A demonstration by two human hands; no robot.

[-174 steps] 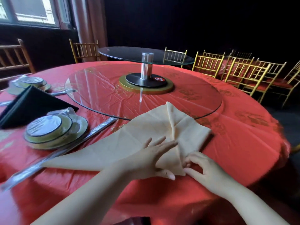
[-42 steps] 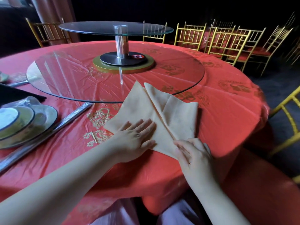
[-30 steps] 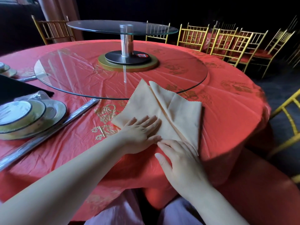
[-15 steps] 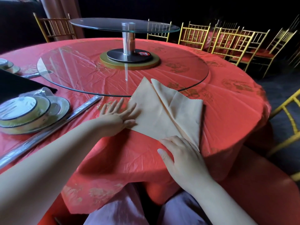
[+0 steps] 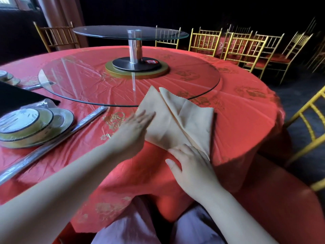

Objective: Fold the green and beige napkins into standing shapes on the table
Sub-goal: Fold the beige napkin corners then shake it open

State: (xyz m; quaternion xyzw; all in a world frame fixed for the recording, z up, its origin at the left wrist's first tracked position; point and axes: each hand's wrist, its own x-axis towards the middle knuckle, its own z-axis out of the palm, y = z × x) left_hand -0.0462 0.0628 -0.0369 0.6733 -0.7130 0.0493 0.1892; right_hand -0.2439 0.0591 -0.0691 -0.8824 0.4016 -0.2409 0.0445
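Observation:
The beige napkin [image 5: 177,120] lies flat on the red tablecloth [image 5: 246,111] near the table's front edge, folded into a kite shape whose two far points rest on the glass turntable's rim. My left hand [image 5: 135,127] lies flat with spread fingers on the napkin's left edge, blurred by motion. My right hand [image 5: 190,162] presses its fingertips on the napkin's near tip. A dark napkin [image 5: 19,97] lies at the far left.
A large glass turntable [image 5: 88,88] with a raised glass tier [image 5: 130,32] fills the table's middle. Wrapped plates and a bowl [image 5: 29,122] and a wrapped chopstick packet [image 5: 58,141] lie at the left. Gold chairs [image 5: 246,48] stand beyond and at the right.
My left hand has slid along the napkin's left edge, from its left corner toward the middle. My right hand stays pressed on the near tip. The left flap was folded in earlier.

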